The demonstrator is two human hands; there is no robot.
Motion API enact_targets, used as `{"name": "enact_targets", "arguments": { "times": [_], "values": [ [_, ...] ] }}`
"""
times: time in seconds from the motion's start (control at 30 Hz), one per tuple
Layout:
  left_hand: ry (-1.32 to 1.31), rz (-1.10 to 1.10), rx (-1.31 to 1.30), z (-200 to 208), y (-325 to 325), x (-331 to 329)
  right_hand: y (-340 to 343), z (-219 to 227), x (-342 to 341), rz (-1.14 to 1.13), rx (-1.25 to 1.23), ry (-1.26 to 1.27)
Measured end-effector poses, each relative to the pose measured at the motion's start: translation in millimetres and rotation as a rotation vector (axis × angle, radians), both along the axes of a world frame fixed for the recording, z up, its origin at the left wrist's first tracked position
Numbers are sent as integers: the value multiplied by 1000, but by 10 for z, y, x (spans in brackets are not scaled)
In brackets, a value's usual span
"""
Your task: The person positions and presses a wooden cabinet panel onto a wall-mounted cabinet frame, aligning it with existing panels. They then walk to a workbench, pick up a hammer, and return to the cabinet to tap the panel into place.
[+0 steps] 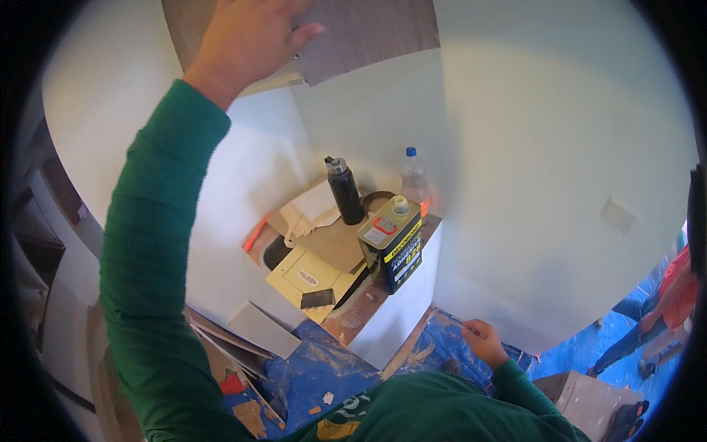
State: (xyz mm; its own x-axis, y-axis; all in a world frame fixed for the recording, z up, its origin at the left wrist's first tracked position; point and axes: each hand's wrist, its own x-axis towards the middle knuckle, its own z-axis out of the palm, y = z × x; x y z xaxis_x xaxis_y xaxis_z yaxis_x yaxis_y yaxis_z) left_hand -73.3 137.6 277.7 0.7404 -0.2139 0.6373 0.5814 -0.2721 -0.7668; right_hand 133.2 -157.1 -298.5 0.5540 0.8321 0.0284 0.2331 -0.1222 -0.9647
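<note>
While left hand [247, 40] presses grey panel [368, 33], yellow-labelled blue can [392, 250] below.

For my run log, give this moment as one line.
left hand: flat on grey panel overhead | right hand: low, pinching thin tool, unclear | ledge: can, flask, bottle

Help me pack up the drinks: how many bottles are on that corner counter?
2. A black bottle stands upright at the back of the counter, left of a clear plastic bottle with a blue cap by the wall. Others may be hidden behind the rectangular metal can.
</note>
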Motion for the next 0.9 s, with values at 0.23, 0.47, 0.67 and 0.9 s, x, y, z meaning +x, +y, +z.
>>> {"name": "enact_targets", "arguments": {
  "times": [0.23, 0.47, 0.67, 0.9],
  "values": [
    [-367, -287, -292, -181, 191, 4, -103, 214, -219, -35, -128, -95],
    [-425, -454, -451, -239, 171, -4, -346, 136, -183, -35, -292, -186],
    [-588, -951, -389, -821, 211, -37, -393, 102, -129, -140, -176, -224],
    [-731, -1012, -612, -1787, 26, -129, 323, 478, 223, -102, -150, -91]
  ]
}}
